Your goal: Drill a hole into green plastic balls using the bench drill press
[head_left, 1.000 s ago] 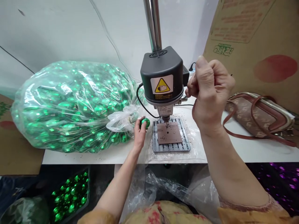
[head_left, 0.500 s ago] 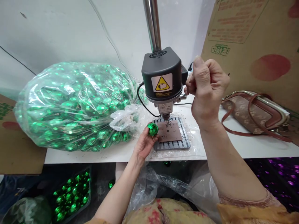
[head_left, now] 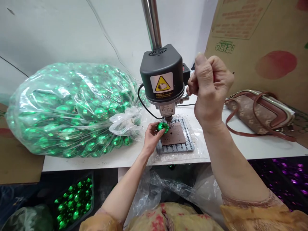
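Observation:
My left hand (head_left: 153,137) pinches a shiny green faceted ball (head_left: 162,127) between thumb and fingers. It holds the ball close to the chuck (head_left: 168,118) of a small black bench drill press (head_left: 161,72), over the left part of a brown plate (head_left: 175,134). That plate lies on the slotted metal base (head_left: 189,141), with dark shavings scattered around and a hole near its middle. To the right of the drill head, my right hand (head_left: 211,86) is closed in a fist around the drill press handle, whose grip is mostly hidden by the fingers.
A big clear bag (head_left: 72,112) of green balls lies left on the white table (head_left: 101,162). A patterned handbag (head_left: 262,110) rests at right before a cardboard box (head_left: 243,61). Below the table edge are a bin of green balls (head_left: 74,202) and purple shiny pieces (head_left: 292,181).
My left hand has moved the green ball up and right, nearer to the chuck. My right hand stays closed at the handle. The view has shifted slightly.

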